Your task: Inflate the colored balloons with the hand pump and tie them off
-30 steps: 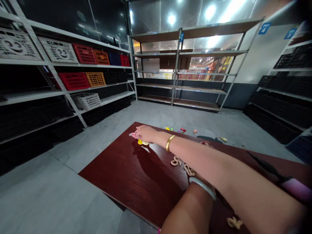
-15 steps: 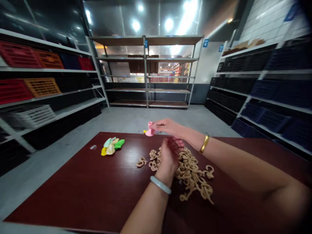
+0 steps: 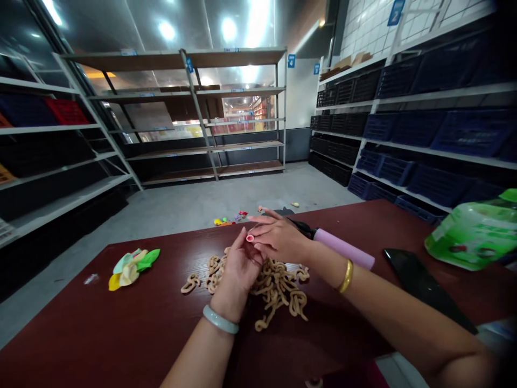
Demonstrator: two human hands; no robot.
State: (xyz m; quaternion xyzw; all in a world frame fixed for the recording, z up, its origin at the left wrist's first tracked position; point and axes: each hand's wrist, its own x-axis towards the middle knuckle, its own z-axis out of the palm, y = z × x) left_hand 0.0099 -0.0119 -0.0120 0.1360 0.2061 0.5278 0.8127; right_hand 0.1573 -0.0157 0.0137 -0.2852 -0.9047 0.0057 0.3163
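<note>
Both my hands meet over a heap of tan rubber bands (image 3: 278,288) on the dark red table (image 3: 121,334). My right hand (image 3: 280,240), with a gold bangle, is closed around a pink balloon (image 3: 250,237); only the rolled mouth shows. My left hand (image 3: 238,267), with a pale green bangle, has its fingers at that mouth, and whether they grip it I cannot make out. A small pile of limp balloons (image 3: 131,264), green, yellow and cream, lies to the left.
A pink-handled pump (image 3: 343,249), a black phone (image 3: 420,283) and a green plastic bag (image 3: 472,231) lie on the table's right side. Coloured balloon scraps (image 3: 230,220) litter the floor beyond. Metal shelving with crates lines the walls.
My right hand picked the pink balloon off the table's far side and drew it back over the rubber bands. My left hand rose to meet it. My view swung right.
</note>
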